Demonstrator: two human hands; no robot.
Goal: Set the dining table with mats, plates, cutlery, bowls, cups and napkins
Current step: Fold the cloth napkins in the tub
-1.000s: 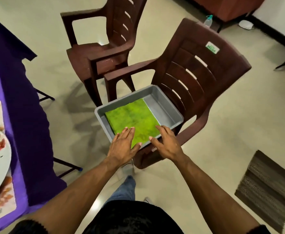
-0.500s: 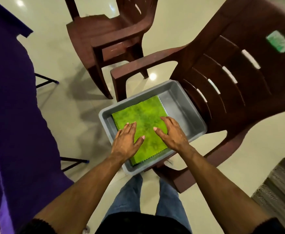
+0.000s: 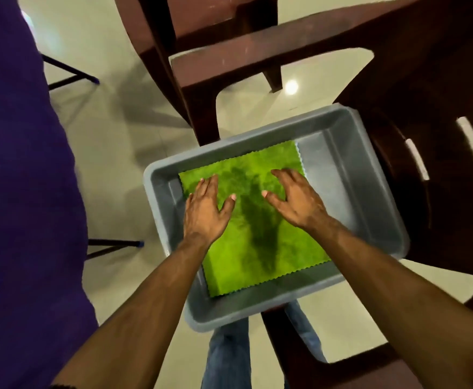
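A green cloth napkin (image 3: pixel 260 242) with zigzag edges lies flat in a grey plastic tub (image 3: pixel 370 209), which sits on the seat of a brown plastic chair (image 3: pixel 431 169). My left hand (image 3: pixel 206 211) is over the napkin's left part with its fingers straight and together. My right hand (image 3: pixel 297 199) is over the napkin's far right part, fingers straight and slightly spread. Neither hand grips anything. Whether the palms touch the cloth I cannot tell.
The purple tablecloth (image 3: pixel 19 192) of the dining table hangs down the left side, with dark table legs (image 3: pixel 112 245) showing beneath it. A second brown chair (image 3: pixel 201 21) stands behind. The chair's armrest (image 3: pixel 257 57) runs just beyond the tub. Pale floor tiles lie between.
The view has closed in on the tub. Both hands have slid from the napkin's near edge further in over the cloth and apart from each other.
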